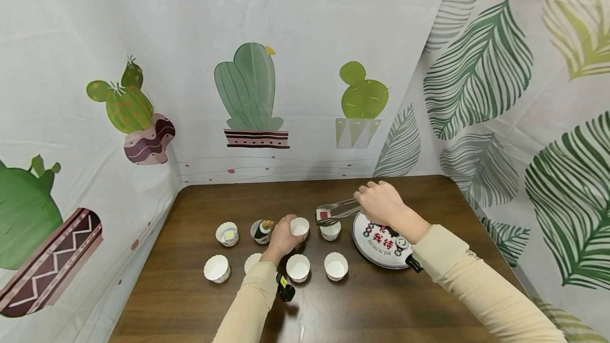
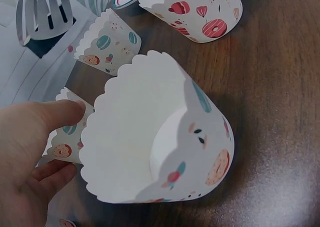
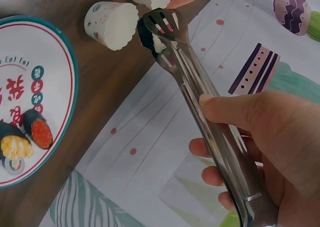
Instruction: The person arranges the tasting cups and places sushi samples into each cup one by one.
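Observation:
My left hand (image 1: pixel 282 240) grips a white paper baking cup (image 1: pixel 299 226) in the back row, thumb and fingers on its side in the left wrist view. With my right hand (image 1: pixel 381 202) I hold metal tongs (image 3: pixel 202 112), fingers wrapped round the handles. Pinched in their slotted tips is a sushi roll (image 1: pixel 323 214), white with a red centre and a dark wrap. It hangs over the rim of another baking cup (image 1: pixel 331 233), just right of my left hand. The right wrist view shows the roll mostly hidden behind the tips.
A round plate (image 1: pixel 366 254) with several sushi pieces lies at the right, under my right forearm. Two back-row cups at the left hold a yellow-centred roll (image 1: pixel 229 235) and a dark-wrapped piece (image 1: pixel 262 231). Front-row cups (image 1: pixel 298 268) stand nearer me on the wooden table (image 1: pixel 362 311).

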